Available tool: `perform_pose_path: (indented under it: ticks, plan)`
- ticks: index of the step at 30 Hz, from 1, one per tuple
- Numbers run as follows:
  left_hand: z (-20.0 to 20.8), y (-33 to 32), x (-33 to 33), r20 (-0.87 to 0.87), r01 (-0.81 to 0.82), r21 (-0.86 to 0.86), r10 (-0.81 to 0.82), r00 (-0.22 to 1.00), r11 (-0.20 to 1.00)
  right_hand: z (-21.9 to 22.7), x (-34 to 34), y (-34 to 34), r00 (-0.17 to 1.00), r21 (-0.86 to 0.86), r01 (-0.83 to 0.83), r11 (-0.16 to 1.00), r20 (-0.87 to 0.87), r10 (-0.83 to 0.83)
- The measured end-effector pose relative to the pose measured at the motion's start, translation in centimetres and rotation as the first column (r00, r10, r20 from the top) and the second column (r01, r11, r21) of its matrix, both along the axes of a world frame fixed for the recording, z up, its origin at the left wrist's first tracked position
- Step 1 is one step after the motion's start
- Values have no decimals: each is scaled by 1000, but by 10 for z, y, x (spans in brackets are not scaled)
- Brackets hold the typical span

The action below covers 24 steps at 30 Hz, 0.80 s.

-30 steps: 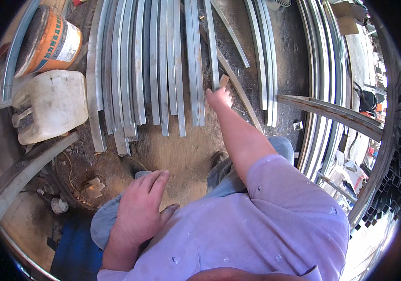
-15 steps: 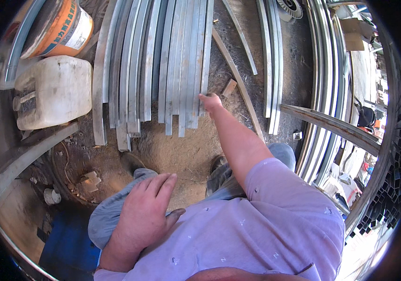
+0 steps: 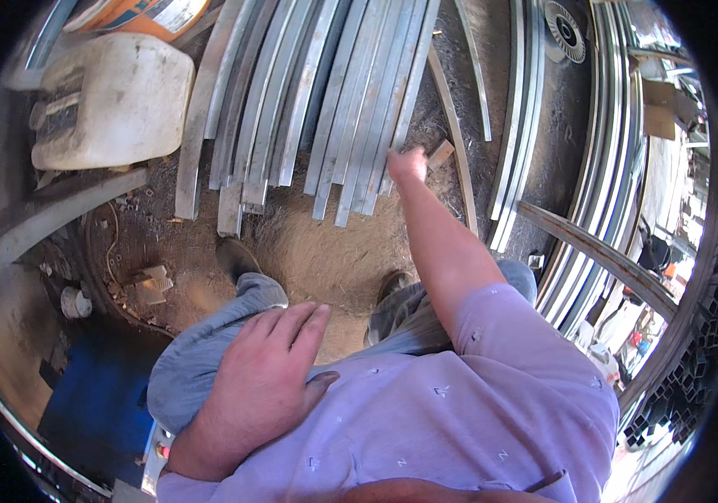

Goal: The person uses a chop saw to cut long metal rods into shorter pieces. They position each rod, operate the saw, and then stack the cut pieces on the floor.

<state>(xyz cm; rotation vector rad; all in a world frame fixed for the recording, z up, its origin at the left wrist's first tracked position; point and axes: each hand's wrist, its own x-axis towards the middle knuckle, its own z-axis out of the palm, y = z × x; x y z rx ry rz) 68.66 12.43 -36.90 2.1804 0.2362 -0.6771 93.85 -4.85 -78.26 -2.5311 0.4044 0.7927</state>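
Note:
My right arm reaches out to the right side of a row of long grey metal tubes (image 3: 350, 117). At its near end, my right hand (image 3: 409, 164) is closed on the outermost metal tube (image 3: 409, 92), the thumb side on top and the other fingers partly hidden. Beside that hand lies a small reddish-brown block (image 3: 440, 155). My left hand (image 3: 268, 360) rests over my left thigh and the front of my shirt, fingers stretched out, holding nothing.
A dirty white jerrycan (image 3: 124, 101) and an orange bucket (image 3: 137, 15) stand at the left. Thin strips (image 3: 453, 126) and more long tubes (image 3: 520, 109) lie on the right. A metal bar (image 3: 598, 254) crosses there. Cardboard scraps (image 3: 151, 285) litter the floor.
The whole view has shifted and tilted slightly, so the tubes sit at a new slant. My right hand stays at the outermost tube; my left hand has hardly moved.

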Motion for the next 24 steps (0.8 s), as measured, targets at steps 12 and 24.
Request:
perform_pose_path:
  ticks: [12,24]
  plan:
    - [8,-5,-30,69,-72,-5,72,995,997,89,-49,93,-146,-218,-963,-159,-72,987]
    - [13,-10,-57,99,-145,8,143,985,989,103,-42,75,-97,-253,-958,-135,-156,983]
